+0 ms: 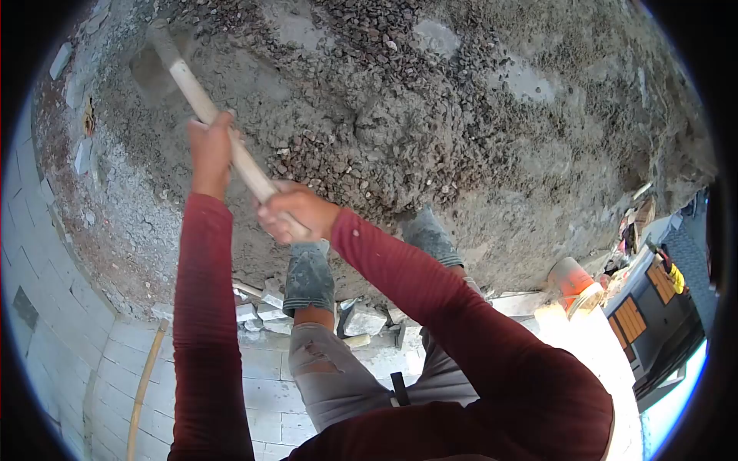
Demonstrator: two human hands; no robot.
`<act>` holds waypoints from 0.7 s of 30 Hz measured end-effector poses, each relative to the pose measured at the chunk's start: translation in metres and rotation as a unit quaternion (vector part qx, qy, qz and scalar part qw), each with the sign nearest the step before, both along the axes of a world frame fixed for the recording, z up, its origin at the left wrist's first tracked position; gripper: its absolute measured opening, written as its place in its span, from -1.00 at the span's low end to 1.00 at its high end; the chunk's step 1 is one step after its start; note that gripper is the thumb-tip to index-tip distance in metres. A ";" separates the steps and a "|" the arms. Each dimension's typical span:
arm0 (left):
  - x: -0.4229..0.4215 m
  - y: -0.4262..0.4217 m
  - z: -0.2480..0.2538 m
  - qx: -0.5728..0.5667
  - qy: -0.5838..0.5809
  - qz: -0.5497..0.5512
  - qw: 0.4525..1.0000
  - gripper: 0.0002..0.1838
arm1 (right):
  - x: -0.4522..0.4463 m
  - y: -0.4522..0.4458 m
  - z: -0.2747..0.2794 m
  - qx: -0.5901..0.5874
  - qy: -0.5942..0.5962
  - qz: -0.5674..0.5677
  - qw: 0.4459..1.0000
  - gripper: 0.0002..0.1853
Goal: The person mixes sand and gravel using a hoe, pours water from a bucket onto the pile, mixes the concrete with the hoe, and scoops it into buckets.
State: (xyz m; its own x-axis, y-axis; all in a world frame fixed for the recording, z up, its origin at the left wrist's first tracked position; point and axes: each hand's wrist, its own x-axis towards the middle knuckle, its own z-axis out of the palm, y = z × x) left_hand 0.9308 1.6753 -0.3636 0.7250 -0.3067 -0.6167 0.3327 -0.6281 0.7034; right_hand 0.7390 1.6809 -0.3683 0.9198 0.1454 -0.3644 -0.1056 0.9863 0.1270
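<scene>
The left hand (211, 152) and right hand (296, 211) both wrap the long, straight, pale wooden handle (247, 166). Its axis slants forward-left from the right grip; the left is nearer its blurred grey far end (163, 46), over wet, grey, gritty mix (323, 115).

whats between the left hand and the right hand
A bare stretch of the wooden handle, running from the left hand to the right hand; it shows in the head view.
</scene>
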 end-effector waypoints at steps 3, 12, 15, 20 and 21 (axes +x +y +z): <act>0.166 -0.010 -0.069 0.173 -0.035 -0.163 0.971 -0.75 | 0.165 0.008 -0.036 0.143 -0.004 -0.064 0.988 -0.88; -0.075 0.017 -0.052 0.163 0.199 -0.037 0.966 -0.76 | -0.053 -0.008 0.012 0.087 0.231 0.077 0.966 -0.85; -0.198 0.014 -0.026 0.066 0.319 0.092 0.941 -0.82 | -0.154 -0.051 0.079 -0.021 0.338 0.191 0.921 -0.87; -0.371 -0.007 0.060 -0.102 0.476 0.119 0.865 -0.35 | -0.316 -0.096 0.188 -0.108 0.364 0.269 0.885 -0.76; -0.395 -0.005 0.089 -0.112 0.493 0.102 0.857 -0.37 | -0.350 -0.093 0.210 -0.150 0.343 0.301 0.877 -0.73</act>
